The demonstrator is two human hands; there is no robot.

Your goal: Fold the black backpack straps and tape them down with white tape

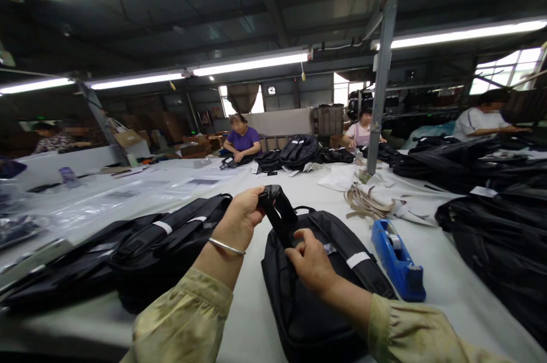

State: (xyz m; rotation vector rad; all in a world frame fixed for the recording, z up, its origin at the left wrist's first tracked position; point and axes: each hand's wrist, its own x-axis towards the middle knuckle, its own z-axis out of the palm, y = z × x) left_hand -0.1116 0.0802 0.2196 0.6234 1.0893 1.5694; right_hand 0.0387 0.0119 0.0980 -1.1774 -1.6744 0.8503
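A black backpack lies on the white table in front of me, with a white band around one shoulder strap. My left hand is closed on a black strap, holding its looped upper end above the backpack's top left. Lower on that strap, my right hand has its thumb and index finger pinched at the strap, over the backpack. A blue tape dispenser stands just right of the backpack.
More black backpacks lie at the left, and a large black pile is at the right. Beige strips lie beyond the dispenser, near a metal post. Clear plastic sheets cover the left table. Several people work farther back.
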